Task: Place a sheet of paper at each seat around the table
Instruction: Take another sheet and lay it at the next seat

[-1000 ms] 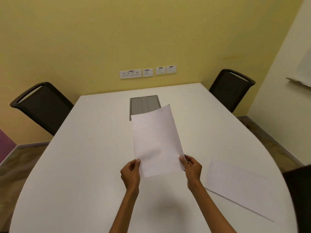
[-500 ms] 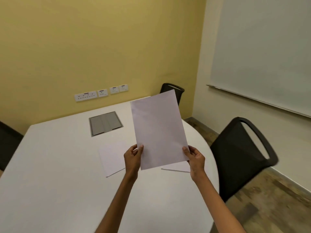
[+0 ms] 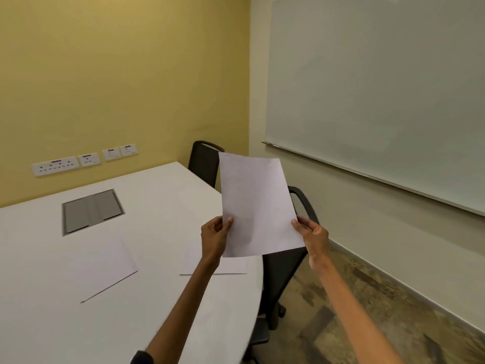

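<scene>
Held sheet: a white sheet of paper (image 3: 258,208) hangs in the air, nearly upright and tilted slightly, above the right edge of the table (image 3: 157,200). I cannot tell whether it is one sheet or several.
Left hand: the left hand (image 3: 215,236) pinches the sheet's lower left edge, thumb on the front face and the other fingers behind.
Right hand: the right hand (image 3: 313,236) pinches the lower right edge in the same way.
Sheets already down: one laid sheet (image 3: 105,266) lies flat and askew at 9 o'clock from the hands. A second laid sheet (image 3: 233,265) lies at 6 o'clock, just below the left hand by the table edge and partly hidden by the forearm.
Seats: the near chair (image 3: 283,279) stands against the table edge at 5 o'clock from the hands. The far chair (image 3: 203,164) stands at 11 o'clock, by the yellow wall.
Step in hand: probably carrying paper to the far chair, since the near chair's place seems served.
Risk, doubling up: setting this sheet down here would give one seat two sheets and leave the far seat bare.
Risk, slipping: the tabletop looks smooth, so a sheet released at an angle or near the curved edge could glide off onto the floor.
Risk, creasing: the sheet is gripped only at its bottom, so a quick move could fold its top over.
Risk, disturbing: a forearm sweeping low could drag the second laid sheet out of place.
</scene>
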